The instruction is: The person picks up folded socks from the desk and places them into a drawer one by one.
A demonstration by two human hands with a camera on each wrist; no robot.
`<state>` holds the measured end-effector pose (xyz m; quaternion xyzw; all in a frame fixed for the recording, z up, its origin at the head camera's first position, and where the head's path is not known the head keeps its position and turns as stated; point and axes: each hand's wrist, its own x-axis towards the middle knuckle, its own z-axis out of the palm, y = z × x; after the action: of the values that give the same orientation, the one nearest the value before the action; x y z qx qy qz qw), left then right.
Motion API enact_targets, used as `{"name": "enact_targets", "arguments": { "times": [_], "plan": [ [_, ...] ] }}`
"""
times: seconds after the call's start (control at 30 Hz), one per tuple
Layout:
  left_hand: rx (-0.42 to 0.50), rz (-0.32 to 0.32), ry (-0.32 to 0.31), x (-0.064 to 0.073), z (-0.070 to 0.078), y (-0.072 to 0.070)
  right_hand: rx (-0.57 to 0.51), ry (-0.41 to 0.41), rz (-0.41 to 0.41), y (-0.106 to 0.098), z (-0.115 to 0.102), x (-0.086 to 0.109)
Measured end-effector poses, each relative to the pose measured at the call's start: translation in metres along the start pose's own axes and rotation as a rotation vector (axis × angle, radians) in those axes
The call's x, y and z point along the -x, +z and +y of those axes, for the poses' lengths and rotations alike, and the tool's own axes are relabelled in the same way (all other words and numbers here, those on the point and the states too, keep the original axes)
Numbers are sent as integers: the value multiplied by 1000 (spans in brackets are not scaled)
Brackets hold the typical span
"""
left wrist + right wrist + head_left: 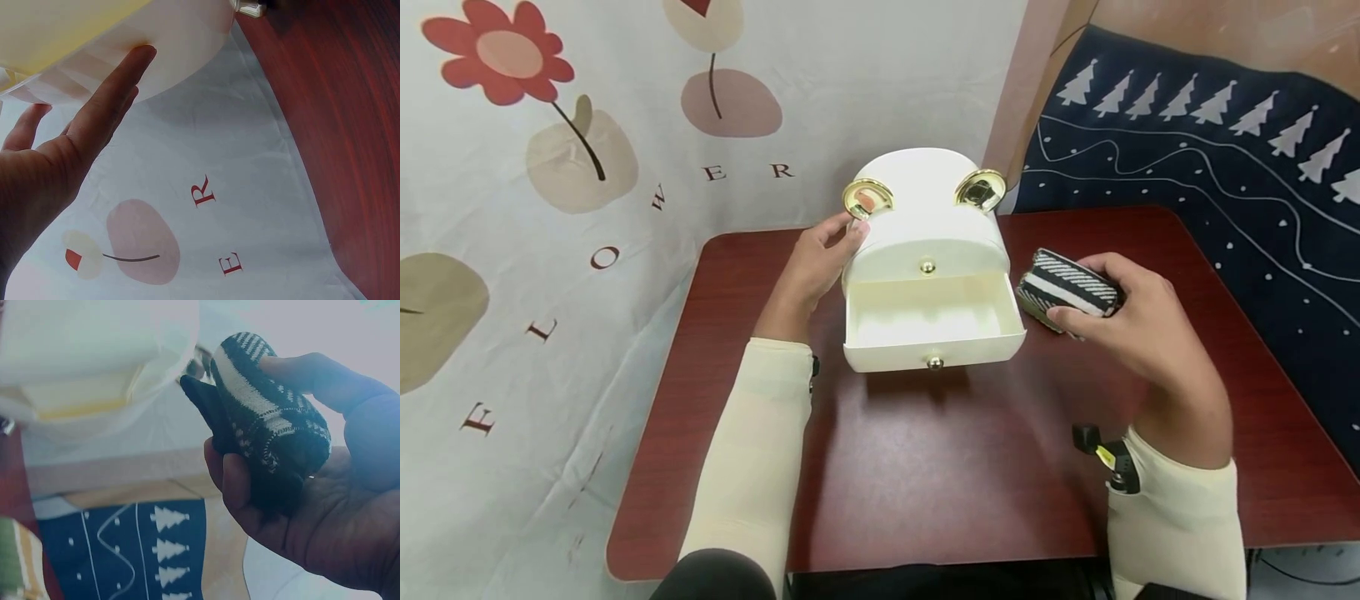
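A white storage box (916, 243) with gold knobs and two gold discs stands at the back of the table. Its lower drawer (934, 354) is pulled out, showing a pale inside; the upper drawer (895, 260) is in. My left hand (811, 271) touches the box's left side, its fingers (119, 81) straight along the white wall in the left wrist view. To the right of the drawer, my right hand (1150, 325) grips a folded black-and-white knitted sock (250, 384) between thumb and fingers. A greenish striped piece of fabric (1037, 313) shows beneath the sock.
The dark red table (925, 483) carries the box and has rounded corners. A white flower-print cloth (625, 333) hangs behind and to the left. On the right hangs a navy cloth (1247, 225) with white trees.
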<state>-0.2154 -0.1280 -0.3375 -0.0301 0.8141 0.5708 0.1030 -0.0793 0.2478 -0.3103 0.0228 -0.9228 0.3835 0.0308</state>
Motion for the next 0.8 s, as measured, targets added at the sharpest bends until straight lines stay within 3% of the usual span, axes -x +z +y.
{"name": "enact_targets", "arguments": {
  "times": [0.4, 0.8],
  "plan": [
    [-7, -3, 0, -1, -1, -1, -41, -75, -126, 31, -38, -30],
    [15, -16, 52, -3, -5, -2, -12, -191, -319, 74, -53, -47]
  ]
}}
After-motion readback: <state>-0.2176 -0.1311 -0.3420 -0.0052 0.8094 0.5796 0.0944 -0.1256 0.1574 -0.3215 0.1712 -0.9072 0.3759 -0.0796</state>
